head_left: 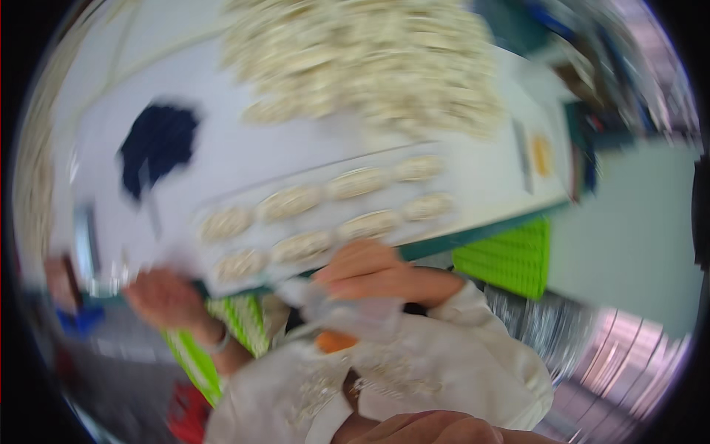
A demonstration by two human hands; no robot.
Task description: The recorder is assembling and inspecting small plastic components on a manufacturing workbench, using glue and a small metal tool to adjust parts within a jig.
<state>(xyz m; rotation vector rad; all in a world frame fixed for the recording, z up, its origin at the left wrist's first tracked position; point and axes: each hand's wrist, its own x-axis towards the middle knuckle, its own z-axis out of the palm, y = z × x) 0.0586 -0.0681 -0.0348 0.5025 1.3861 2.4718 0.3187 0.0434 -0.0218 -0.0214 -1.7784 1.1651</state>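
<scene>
In front of me, a white tray (444, 209) carries several cream-coloured oval pieces (290, 201) in two rows. My right hand (364, 268) is at the tray's near edge, fingers curled together. From under it hangs a crumpled, translucent whitish sheet (370, 314), apparently plastic, that it seems to grip. Off the tray's near left corner is my left hand (168, 296), its fingers smeared by motion. A pale, see-through blur lies just above that hand, too unclear to name. Below the translucent sheet, a small orange thing (336, 341) shows against my white top.
A large heap of similar cream pieces (370, 59) covers the table's far side. At left lies a dark navy mass (159, 144) with a thin stick. A yellow item (542, 155) lies far right. Green baskets (506, 255) (248, 323) stand below the table edge.
</scene>
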